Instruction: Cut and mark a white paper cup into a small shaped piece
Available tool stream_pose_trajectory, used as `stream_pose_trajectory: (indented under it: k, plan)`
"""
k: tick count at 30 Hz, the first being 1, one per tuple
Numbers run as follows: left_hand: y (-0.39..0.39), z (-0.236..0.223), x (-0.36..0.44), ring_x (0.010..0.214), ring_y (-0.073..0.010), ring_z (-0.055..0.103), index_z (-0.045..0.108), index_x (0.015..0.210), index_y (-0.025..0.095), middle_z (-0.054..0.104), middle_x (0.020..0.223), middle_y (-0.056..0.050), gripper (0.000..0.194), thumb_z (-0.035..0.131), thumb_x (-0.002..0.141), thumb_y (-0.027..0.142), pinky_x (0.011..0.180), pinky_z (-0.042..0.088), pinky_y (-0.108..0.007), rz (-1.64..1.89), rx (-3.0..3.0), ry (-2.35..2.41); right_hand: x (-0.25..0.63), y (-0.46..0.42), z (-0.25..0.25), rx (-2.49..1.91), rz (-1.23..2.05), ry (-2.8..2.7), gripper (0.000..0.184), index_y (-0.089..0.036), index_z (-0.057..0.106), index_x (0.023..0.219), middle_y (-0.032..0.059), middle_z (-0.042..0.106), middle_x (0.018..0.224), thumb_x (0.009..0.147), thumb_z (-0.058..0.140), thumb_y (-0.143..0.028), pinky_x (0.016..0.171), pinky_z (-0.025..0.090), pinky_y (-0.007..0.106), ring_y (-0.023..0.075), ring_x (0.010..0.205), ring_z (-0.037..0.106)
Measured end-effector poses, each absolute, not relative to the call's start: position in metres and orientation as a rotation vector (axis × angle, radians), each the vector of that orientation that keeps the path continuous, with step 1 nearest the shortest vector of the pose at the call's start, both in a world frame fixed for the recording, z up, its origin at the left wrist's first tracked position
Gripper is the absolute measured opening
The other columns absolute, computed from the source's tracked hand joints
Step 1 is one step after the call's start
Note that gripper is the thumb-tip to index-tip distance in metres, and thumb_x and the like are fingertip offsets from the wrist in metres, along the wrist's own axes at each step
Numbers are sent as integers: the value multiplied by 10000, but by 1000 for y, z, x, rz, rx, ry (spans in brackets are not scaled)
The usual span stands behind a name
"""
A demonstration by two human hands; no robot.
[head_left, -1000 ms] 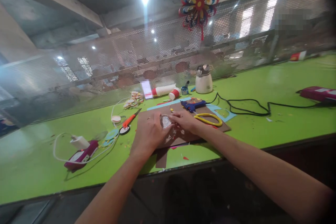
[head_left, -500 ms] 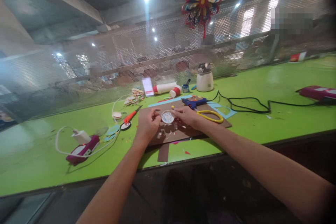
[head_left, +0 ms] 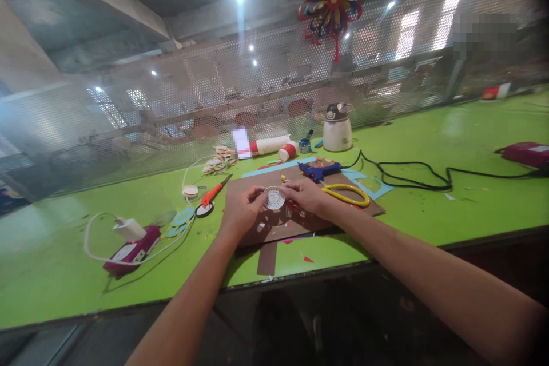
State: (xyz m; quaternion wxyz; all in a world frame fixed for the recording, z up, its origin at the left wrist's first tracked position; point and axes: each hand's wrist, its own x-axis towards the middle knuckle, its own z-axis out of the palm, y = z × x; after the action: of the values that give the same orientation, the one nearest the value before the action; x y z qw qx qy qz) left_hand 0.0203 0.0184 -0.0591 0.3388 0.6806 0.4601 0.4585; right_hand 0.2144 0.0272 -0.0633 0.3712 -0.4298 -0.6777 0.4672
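Note:
Between my hands is a small round white disc (head_left: 275, 199) with blue marks round its edge and thin lines in the middle, like a dial. My left hand (head_left: 245, 209) pinches its left rim with thumb and fingers. On the opposite rim, the fingers of my right hand (head_left: 305, 197) are closed as well. The disc is held over a brown board (head_left: 274, 231) strewn with small paper scraps. Close to my right hand lie a blue glue gun (head_left: 319, 171) and yellow-handled scissors (head_left: 348, 195), whose blades are hidden behind the hand and wrist.
An orange-handled cutter (head_left: 210, 194), a roll of tape (head_left: 205, 209) and light-blue discs (head_left: 183, 216) lie left of the board. Further left is a purple power strip (head_left: 132, 253) with a white plug. Behind stand a white kettle-like jug (head_left: 337, 134) and paper cups (head_left: 287, 151). A black cord (head_left: 412, 162) runs right.
The disc has come slightly lower and nearer. My left fingers now close on its rim, where they were loosely beside it. The camera view has shifted a little.

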Motion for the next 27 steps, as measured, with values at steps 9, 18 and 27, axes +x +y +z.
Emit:
stream_pose_trajectory:
  k: [9,18,27]
  plan:
    - [10,-49,24,685,-123,654,658,950,138,699,877,-46,378,792,663,346,633,536,-236,1171,1320,951,213,28,-62,-1077,1172,-1721,254,-145,627,1089,36,673,978,958,569,-355,666,567,319,151,765,661]
    - [12,-49,23,705,-130,663,633,910,135,697,874,-55,300,791,677,238,643,567,-245,1154,1182,812,209,27,-63,-1114,1124,-1727,279,-154,620,1134,57,664,1086,949,579,-359,749,571,372,191,881,667]
    - [15,-53,22,688,-131,659,634,896,107,698,850,-64,259,779,695,179,607,567,-241,1166,1145,762,210,22,-62,-1131,880,-1809,275,-152,631,1116,50,667,1082,950,577,-364,764,566,377,200,891,667]
